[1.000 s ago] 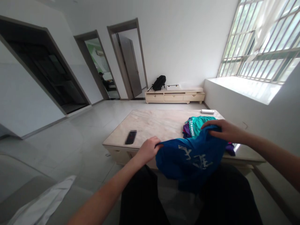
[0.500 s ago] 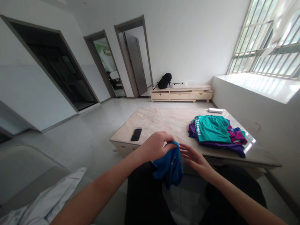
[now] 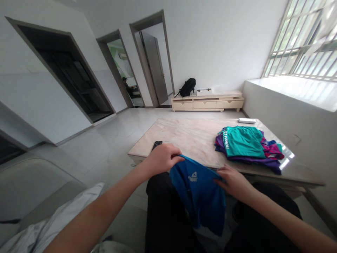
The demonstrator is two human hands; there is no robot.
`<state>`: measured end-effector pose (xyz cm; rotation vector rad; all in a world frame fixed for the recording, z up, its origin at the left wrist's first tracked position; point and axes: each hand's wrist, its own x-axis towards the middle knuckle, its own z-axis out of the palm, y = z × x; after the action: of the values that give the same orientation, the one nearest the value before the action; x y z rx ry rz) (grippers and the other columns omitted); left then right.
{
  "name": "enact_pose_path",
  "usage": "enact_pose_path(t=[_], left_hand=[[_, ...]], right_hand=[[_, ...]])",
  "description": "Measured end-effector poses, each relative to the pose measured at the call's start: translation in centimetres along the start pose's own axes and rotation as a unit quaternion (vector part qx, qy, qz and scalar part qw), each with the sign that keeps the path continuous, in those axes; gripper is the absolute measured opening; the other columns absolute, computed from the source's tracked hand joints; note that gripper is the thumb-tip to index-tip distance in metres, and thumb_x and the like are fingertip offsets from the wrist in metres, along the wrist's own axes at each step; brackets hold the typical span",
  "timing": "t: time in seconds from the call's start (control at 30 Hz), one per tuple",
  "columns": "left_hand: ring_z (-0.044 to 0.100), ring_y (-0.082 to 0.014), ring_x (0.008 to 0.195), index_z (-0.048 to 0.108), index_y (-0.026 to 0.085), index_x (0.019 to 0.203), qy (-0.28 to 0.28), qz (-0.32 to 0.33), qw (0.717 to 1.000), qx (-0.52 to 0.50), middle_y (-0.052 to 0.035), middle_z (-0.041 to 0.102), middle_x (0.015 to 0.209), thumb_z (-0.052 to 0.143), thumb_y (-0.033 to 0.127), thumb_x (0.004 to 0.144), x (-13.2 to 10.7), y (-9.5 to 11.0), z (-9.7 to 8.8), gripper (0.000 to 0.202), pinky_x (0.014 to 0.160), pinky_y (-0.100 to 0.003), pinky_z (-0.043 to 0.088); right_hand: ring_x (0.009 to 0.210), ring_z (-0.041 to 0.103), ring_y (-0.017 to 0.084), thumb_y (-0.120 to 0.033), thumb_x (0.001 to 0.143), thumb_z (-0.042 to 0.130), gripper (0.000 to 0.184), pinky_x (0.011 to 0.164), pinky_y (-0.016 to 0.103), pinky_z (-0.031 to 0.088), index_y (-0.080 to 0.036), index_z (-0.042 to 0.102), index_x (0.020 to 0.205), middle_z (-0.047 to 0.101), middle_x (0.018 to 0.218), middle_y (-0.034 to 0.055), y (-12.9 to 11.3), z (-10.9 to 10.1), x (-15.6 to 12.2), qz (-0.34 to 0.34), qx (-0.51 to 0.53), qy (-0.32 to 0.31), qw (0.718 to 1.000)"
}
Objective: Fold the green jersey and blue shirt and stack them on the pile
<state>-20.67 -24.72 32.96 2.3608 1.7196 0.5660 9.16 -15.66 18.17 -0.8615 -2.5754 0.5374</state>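
Observation:
A blue garment (image 3: 201, 188) with a small white logo hangs between my hands, over my lap and in front of the table edge. My left hand (image 3: 165, 157) pinches its upper left corner. At the upper right, my right hand (image 3: 231, 179) is closed on its edge, so the top is stretched in a slanting line. What kind of garment it is, I cannot tell. Beyond my right hand lies a pile of folded clothes (image 3: 244, 142), a teal piece with white lettering on top of purple and pink ones.
The clothes rest on a marble-topped table (image 3: 186, 135). A phone (image 3: 157, 144) is partly hidden behind my left hand, and a white oblong object (image 3: 246, 121) lies at the far right. Beyond stands a low cabinet (image 3: 206, 104) with a black backpack (image 3: 187, 87). A person (image 3: 126, 84) appears through a doorway.
My right hand has gone from open fingers beside the blue garment to gripping its edge. My hands have moved apart, spreading the bunched cloth so its logo shows.

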Motion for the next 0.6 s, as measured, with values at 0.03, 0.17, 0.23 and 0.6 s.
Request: enact_pose_path(t=[0.03,0.17,0.23,0.6], left_hand=[[0.060,-0.0197,0.076,0.074,0.024,0.078,0.003,-0.003,1.000,0.013,-0.0030,0.067,0.075,0.064,0.039,0.087,-0.2,-0.4,-0.3,0.020,0.075,-0.029,0.045],[0.061,-0.0192,0.080,0.071,0.023,0.079,0.003,0.001,1.000,0.001,-0.0035,0.068,0.085,0.062,0.042,0.089,-0.4,-0.9,-1.6,0.023,0.078,-0.029,0.047],[0.062,-0.0183,0.084,0.071,0.022,0.080,0.008,0.002,0.999,-0.040,-0.0050,0.068,0.100,0.061,0.044,0.088,-0.3,-0.6,-2.0,0.026,0.077,-0.028,0.050],[0.065,-0.0178,0.076,0.075,0.020,0.087,-0.002,-0.053,0.973,-0.226,-0.0015,0.072,0.084,0.081,0.035,0.073,-2.4,2.1,-4.6,0.021,0.072,-0.029,0.053]], right_hand=[[0.105,0.062,0.032,-0.044,0.091,0.059,0.025,0.100,0.046,0.047,-0.024,0.070,0.080,0.072,0.091,0.0101,0.9,-1.4,-0.3,0.007,-0.043,0.041,0.998],[0.107,0.062,0.030,-0.046,0.096,0.051,0.027,0.093,0.043,0.049,-0.025,0.067,0.094,0.071,0.106,0.0094,1.6,-8.3,-1.2,-0.022,-0.097,0.136,0.986],[0.096,0.067,0.026,-0.047,0.098,0.050,0.026,0.085,0.038,0.052,-0.028,0.067,0.100,0.072,0.106,0.0054,0.3,-11.2,-1.7,-0.039,-0.087,0.161,0.982],[0.058,0.068,0.021,-0.063,0.076,0.073,0.032,0.050,0.031,0.050,-0.034,0.078,0.090,0.076,0.076,-0.0012,-4.8,-17.8,-6.6,0.057,-0.006,0.232,0.971]])
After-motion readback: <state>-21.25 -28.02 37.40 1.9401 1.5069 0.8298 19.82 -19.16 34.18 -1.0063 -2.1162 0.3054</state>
